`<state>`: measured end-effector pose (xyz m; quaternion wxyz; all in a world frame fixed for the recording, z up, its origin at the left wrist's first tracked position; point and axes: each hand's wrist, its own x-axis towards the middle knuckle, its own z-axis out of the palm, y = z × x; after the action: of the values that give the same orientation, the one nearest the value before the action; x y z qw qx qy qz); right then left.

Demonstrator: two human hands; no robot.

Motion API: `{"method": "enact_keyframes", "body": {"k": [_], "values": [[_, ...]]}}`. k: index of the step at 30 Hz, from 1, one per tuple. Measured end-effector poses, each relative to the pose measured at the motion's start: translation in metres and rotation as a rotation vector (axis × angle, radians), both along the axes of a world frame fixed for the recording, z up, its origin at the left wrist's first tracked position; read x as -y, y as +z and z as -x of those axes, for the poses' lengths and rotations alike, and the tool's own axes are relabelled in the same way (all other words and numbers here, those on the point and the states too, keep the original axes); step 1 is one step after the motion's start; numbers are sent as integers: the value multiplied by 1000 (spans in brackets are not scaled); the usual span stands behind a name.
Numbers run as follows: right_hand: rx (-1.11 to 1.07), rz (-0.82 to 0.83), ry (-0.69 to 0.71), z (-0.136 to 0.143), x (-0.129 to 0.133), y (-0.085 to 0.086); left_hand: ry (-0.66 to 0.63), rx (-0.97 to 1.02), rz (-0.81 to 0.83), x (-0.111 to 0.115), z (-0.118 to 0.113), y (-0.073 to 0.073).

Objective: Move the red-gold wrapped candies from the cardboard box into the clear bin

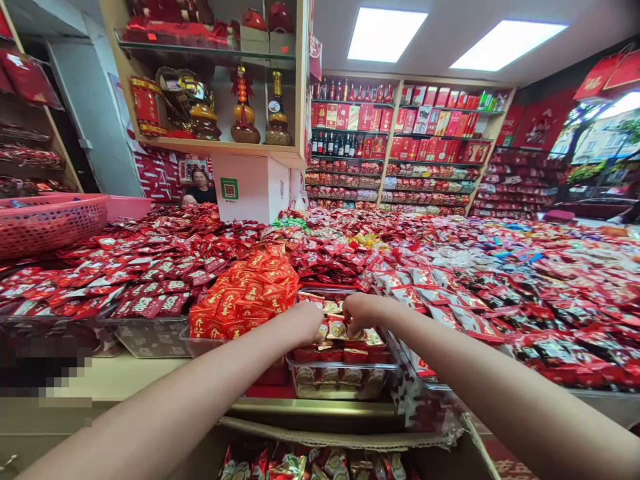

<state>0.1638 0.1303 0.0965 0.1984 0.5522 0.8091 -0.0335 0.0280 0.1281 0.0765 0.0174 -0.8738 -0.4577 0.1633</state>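
Note:
Both hands reach into a clear plastic bin (345, 383) of red and gold wrapped packets (355, 353). On the bin's left side is my left hand (311, 321), its fingers bent down at the packets and mostly hidden. My right hand (357, 312) is at the right side, fingers curled down onto the gold-topped packets; whether it grips one is too small to tell. Orange-red packets (250, 293) are heaped in the bin to the left. Below, an open cardboard box (345, 437) holds similar red and gold packets (310, 463).
Bins of red packets (165, 277) line the counter on the left, more packets (460, 293) on the right. A pink basket (50, 223) stands at the left. Behind are a white pillar (245, 193), a seated person (201, 187) and stocked shelves (395, 140).

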Motion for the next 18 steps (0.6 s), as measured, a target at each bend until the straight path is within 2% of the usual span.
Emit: {"method": "enact_keyframes", "body": {"k": [11, 18], "values": [[-17, -95, 19, 3, 15, -12, 3, 82, -70, 14, 3, -2], [-90, -139, 123, 2, 18, -18, 40, 101, -128, 19, -3, -8]]}}
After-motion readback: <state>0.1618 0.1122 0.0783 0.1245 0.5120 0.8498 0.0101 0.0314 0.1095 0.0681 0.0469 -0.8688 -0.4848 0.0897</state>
